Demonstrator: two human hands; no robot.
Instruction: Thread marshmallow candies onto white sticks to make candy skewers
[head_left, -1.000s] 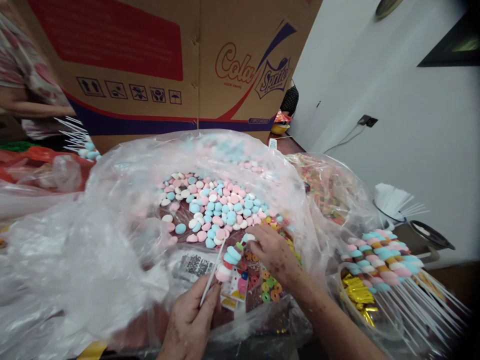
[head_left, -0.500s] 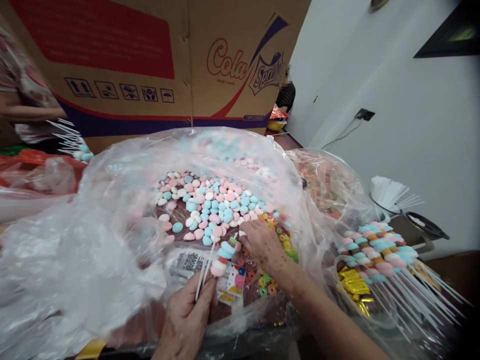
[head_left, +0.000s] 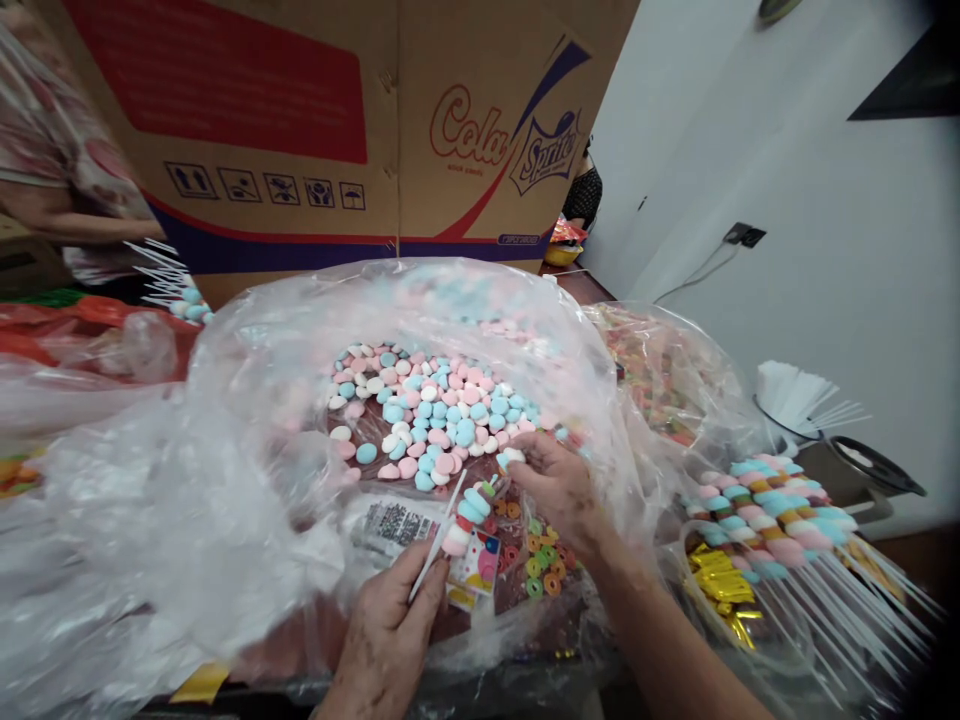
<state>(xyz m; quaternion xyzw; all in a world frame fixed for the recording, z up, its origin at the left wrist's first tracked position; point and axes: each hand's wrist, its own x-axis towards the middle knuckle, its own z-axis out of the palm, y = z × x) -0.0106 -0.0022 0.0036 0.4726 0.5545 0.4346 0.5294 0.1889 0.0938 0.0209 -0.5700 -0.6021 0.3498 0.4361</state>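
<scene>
My left hand (head_left: 394, 615) is closed around a marshmallow skewer (head_left: 471, 510) and bare white sticks (head_left: 441, 535). The skewer leans up to the right, threaded with pink, white, red and blue pieces and a green ring near its tip. Just right of that tip, my right hand (head_left: 559, 490) pinches a small white and pale blue marshmallow (head_left: 511, 457) between thumb and fingers. Beyond both hands lies a spread of loose pink, blue and white marshmallows (head_left: 442, 410) in an opened clear plastic bag (head_left: 247, 340). Colourful gummy rings (head_left: 544, 560) lie below my right hand.
A large cardboard box (head_left: 300, 100) stands behind the bag. Finished skewers (head_left: 780, 510) rest at right over a tub of gold ties (head_left: 720, 580), near a bundle of white sticks (head_left: 799, 395). Another person's arm (head_left: 82, 215) shows at far left.
My right hand has lifted from the candies beside the skewer and moved slightly right, now showing a marshmallow in its fingers. The view has shifted a little; the left hand keeps its hold.
</scene>
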